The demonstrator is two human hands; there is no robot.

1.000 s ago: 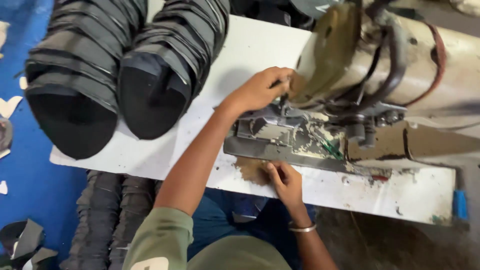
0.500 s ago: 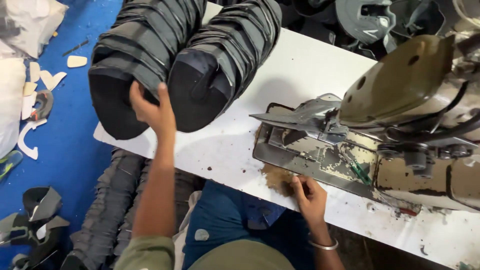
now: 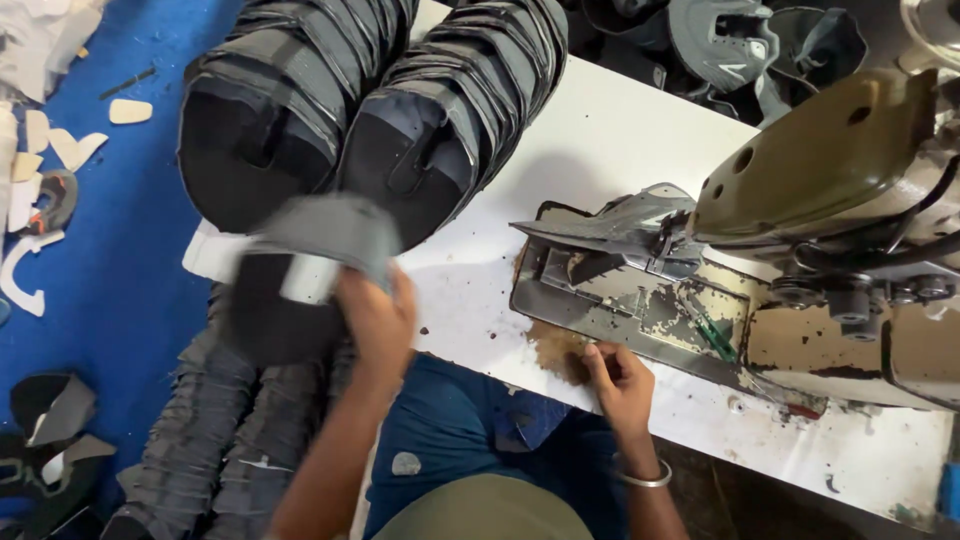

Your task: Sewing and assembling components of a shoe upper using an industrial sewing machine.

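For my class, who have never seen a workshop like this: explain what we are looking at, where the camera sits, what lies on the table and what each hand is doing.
The picture comes from a camera worn on the worker's head, looking down at their own two hands. The big olive and cream machine on the right is an industrial sewing machine, with a grey shoe piece lying under its head. It stands on a white table. Two overlapping rows of dark shoe uppers lie on the table, and more are stacked below its edge. The left hand grips one blurred grey and black shoe upper. The right hand rests empty on the table edge beside the worn metal base plate.
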